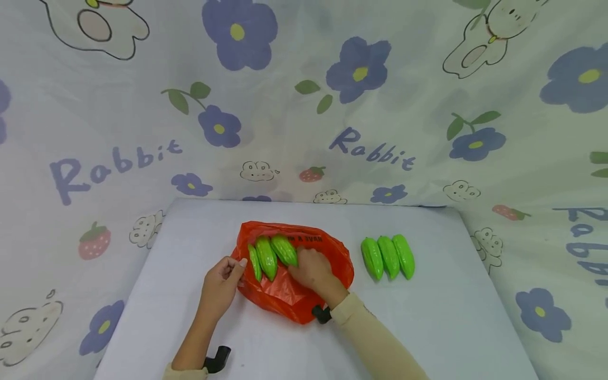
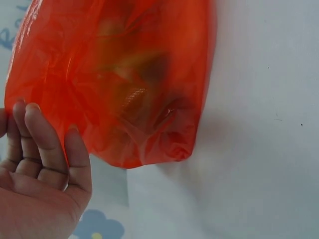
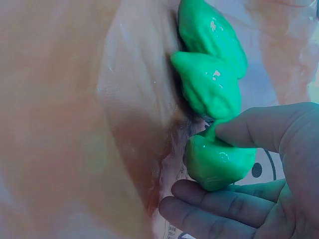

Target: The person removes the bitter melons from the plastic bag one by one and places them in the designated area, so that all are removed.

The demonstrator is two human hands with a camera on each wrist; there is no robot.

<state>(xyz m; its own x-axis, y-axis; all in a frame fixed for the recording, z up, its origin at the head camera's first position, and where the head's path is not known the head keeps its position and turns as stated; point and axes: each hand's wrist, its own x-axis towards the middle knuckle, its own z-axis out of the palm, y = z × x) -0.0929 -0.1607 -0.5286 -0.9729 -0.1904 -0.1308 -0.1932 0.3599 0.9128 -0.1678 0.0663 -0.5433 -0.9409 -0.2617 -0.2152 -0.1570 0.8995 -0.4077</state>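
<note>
just left of the right hand (image 1: 313, 270) grasping it, a green gourd (image 1: 283, 250) lies aslant, far end leftward, less near the left hand (image 1: 221, 282) pinching the red bag (image 1: 285, 302).

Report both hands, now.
Left hand: closed, pinching the edge of the red bag.
Right hand: closed, holding a green vegetable.
</note>
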